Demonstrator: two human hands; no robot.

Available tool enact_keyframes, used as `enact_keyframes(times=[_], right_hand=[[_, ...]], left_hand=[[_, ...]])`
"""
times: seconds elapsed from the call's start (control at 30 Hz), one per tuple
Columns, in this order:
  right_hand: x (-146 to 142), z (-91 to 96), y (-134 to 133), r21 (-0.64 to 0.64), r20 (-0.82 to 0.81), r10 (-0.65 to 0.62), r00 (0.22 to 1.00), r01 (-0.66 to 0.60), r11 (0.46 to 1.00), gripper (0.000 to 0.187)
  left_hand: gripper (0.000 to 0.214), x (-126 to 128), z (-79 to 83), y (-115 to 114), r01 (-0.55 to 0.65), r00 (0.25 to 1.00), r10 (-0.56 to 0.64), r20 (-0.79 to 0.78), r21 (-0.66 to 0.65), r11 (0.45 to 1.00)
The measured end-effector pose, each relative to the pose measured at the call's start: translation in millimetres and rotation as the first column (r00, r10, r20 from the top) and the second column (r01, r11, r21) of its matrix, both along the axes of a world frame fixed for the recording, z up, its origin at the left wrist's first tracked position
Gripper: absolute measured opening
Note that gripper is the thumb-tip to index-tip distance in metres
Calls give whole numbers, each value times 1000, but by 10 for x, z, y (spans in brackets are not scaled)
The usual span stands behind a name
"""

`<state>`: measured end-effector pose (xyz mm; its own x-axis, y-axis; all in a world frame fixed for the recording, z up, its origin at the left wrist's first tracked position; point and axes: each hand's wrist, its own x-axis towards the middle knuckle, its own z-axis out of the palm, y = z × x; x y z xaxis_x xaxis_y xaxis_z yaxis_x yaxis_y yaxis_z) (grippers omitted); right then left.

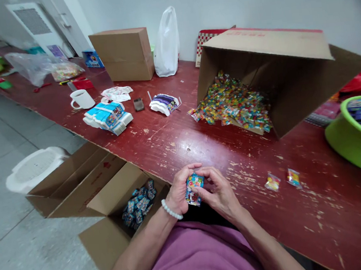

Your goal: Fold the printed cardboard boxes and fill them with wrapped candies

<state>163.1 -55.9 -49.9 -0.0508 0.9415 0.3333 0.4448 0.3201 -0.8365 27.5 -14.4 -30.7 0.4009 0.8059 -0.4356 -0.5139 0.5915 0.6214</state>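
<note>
My left hand (180, 191) and my right hand (217, 191) meet at the near edge of the red table (201, 145), both closed round one small colourful box (193, 188) held upright between them. The left wrist wears a white bead bracelet (171, 210). Two small clear candy packets (272, 181) (293, 177) lie on the table just right of my hands. A heap of bright candy packets (232, 104) spills from a big cardboard box (277, 69) lying on its side further back.
An open carton (110, 202) on the floor at my left holds several small blue boxes (139, 203). Flat box stacks (107, 117) (164, 103), a white mug (81, 99), a closed carton (123, 53), a white bag (167, 42) and a green basin (355, 142) stand around.
</note>
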Motion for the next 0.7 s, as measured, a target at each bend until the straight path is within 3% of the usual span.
enact_keyframes(times=[0.13, 0.27, 0.5, 0.6, 0.7], right_hand=[[-44, -45, -40, 98, 341, 2, 940, -38, 994, 79], [-51, -65, -34, 138, 547, -30, 837, -54, 989, 85], [-172, -116, 35, 164, 450, 91, 888, -183, 969, 82], [-325, -73, 88, 71, 367, 234, 900, -278, 958, 93], [-418, -61, 214, -50, 294, 328, 898, -329, 943, 103]], left_hand=[[26, 59, -57, 38, -61, 997, 63, 49, -46, 997], [20, 99, -131, 14, -79, 995, 80, 65, -15, 997], [32, -94, -263, -190, -148, 988, 145, 47, 61, 987], [41, -364, -212, -204, -124, 992, 125, 2, 119, 985], [54, -793, -140, -96, -76, 983, 103, -154, 174, 982]])
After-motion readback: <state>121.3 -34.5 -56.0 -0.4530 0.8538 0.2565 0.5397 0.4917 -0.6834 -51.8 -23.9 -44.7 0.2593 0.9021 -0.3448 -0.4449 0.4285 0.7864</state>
